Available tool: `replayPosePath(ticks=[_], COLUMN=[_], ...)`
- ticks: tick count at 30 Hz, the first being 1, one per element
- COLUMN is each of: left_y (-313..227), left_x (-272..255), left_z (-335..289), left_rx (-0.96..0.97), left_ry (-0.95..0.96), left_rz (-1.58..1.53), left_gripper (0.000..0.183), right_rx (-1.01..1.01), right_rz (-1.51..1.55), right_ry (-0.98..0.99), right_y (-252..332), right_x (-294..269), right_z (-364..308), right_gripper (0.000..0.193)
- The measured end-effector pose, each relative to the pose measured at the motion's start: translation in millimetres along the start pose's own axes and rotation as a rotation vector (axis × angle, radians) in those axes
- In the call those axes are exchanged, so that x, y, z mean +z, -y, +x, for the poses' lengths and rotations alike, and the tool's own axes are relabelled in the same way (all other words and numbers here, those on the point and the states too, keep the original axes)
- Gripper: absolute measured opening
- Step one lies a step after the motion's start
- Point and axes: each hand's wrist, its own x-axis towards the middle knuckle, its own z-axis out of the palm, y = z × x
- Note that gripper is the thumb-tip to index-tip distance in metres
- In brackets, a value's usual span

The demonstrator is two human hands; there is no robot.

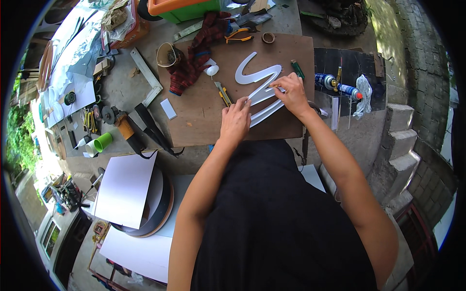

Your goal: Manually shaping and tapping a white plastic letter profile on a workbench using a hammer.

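A white curved cutout (246, 78), shaped like flowing script strokes, lies on a brown board (194, 123). My left hand (236, 119) is at the cutout's lower left, its fingers drawn together with the tips against the strokes. Over the strokes' right part, my right hand (292, 94) has thumb and fingers pinched together; whatever sits between them is too small to make out. A yellow utility knife (223, 94) lies just left of the cutout. Beyond the knife is a small white bottle (211, 69) with a thin tip. A green cylinder (297, 69) rests beyond my right hand.
Orange-handled pliers (239, 36) and a brown tape roll (268, 37) lie on the board's far part. Left are a plaid cloth (199, 56), a metal square (147, 72) and an angle grinder (125, 128). Spray cans (326, 81) lie to the right.
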Motion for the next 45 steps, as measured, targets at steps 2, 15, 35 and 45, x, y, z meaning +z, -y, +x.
replayPosePath(ticks=[2, 15, 35, 45], left_y=[0.0, 0.3, -5.9, -1.5], left_x=[0.7, 0.1, 18.9, 17.1], left_z=[-0.5, 1.2, 59.1, 64.3], left_rx=[-0.003, -0.001, -0.028, -0.034], left_ry=[0.001, 0.005, -0.166, -0.097], left_rz=[0.003, 0.019, 0.004, 0.059], left_gripper=[0.049, 0.051, 0.021, 0.015], right_rx=[-0.015, -0.008, 0.665, 0.845], right_rz=[-0.016, 0.003, 0.013, 0.064], right_ry=[-0.03, -0.036, -0.115, -0.072], right_y=[-0.8, -2.7, 6.5, -11.7], right_x=[-2.0, -0.3, -22.4, -0.8], right_z=[1.0, 1.1, -51.4, -39.2], right_gripper=[0.009, 0.008, 0.018, 0.033])
